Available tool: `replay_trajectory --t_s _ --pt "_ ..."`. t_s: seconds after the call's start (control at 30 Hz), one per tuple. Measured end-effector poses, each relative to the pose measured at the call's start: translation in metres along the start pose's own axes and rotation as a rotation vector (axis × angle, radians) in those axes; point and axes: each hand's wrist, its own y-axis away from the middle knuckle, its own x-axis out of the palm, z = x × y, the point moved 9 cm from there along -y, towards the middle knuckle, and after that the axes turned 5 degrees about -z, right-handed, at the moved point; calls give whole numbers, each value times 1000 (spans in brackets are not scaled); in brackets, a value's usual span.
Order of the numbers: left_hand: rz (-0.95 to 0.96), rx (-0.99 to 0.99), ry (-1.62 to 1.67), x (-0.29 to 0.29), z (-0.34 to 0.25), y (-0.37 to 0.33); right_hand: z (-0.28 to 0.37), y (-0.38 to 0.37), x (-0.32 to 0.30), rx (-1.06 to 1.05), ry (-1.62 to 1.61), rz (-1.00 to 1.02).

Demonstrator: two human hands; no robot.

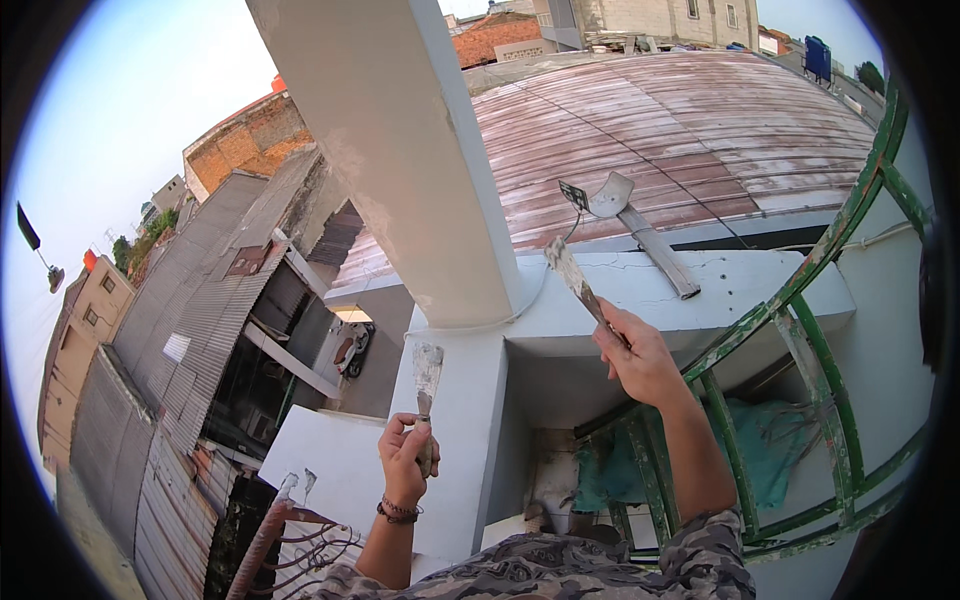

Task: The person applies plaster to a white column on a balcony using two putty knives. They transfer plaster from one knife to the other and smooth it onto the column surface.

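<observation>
My left hand (406, 455) is closed round the handle of a putty knife (428, 370), its flat blade pointing up and smeared with whitish filler. Beaded bracelets circle that wrist. Held higher and to the right, my right hand (638, 352) grips a second, narrower putty knife (572, 270) whose stained blade points up and left. Between and beyond the hands rises a square off-white pillar (400, 150) with patchy filler on its faces. The left knife is in front of the white wall top (455, 400) at the pillar's foot; whether it touches is unclear.
A green metal ladder (810, 340) with worn paint curves along the right. Wooden strip (660, 250) and curved pale piece (611, 195) lie on the white ledge (600, 290). Green sheeting (750, 450) lies below. Rusty rebar (262, 545) juts up lower left. Corrugated roofs (680, 130) spread beyond.
</observation>
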Motion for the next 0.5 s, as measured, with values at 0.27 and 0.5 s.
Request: replay_trajectory --t_s 0.27,0.5 --pt "-215 -21 -16 -72 20 9 132 -138 -9 -436 335 -235" --pt "-327 9 -41 -97 6 22 162 -200 4 -573 410 -199"
